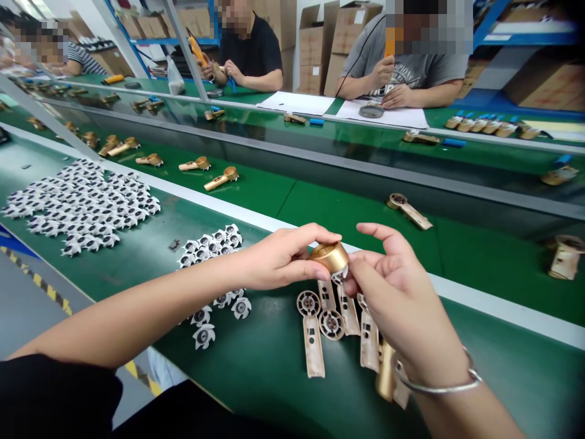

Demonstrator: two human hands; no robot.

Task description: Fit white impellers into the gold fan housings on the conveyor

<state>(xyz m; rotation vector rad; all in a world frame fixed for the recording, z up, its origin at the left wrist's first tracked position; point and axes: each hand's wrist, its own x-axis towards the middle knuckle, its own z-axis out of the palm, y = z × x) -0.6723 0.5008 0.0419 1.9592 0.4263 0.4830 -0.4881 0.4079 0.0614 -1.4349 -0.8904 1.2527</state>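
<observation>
My left hand grips a gold round-headed fan housing between thumb and fingers, above the bench. White fins of a fan wheel show under its rim. My right hand is closed at the housing's right side, thumb and lower fingers pinching near the fins while the index finger stands raised; its exact hold is partly hidden. Below lie several open housing halves with round spoked heads, and a gold handle piece is partly behind my right wrist. Loose white fan wheels sit left of them.
A large group of white fan wheels covers the bench at left. Beyond a white rail, the green belt carries gold housings. Across it, people work with orange tools; cartons stand behind.
</observation>
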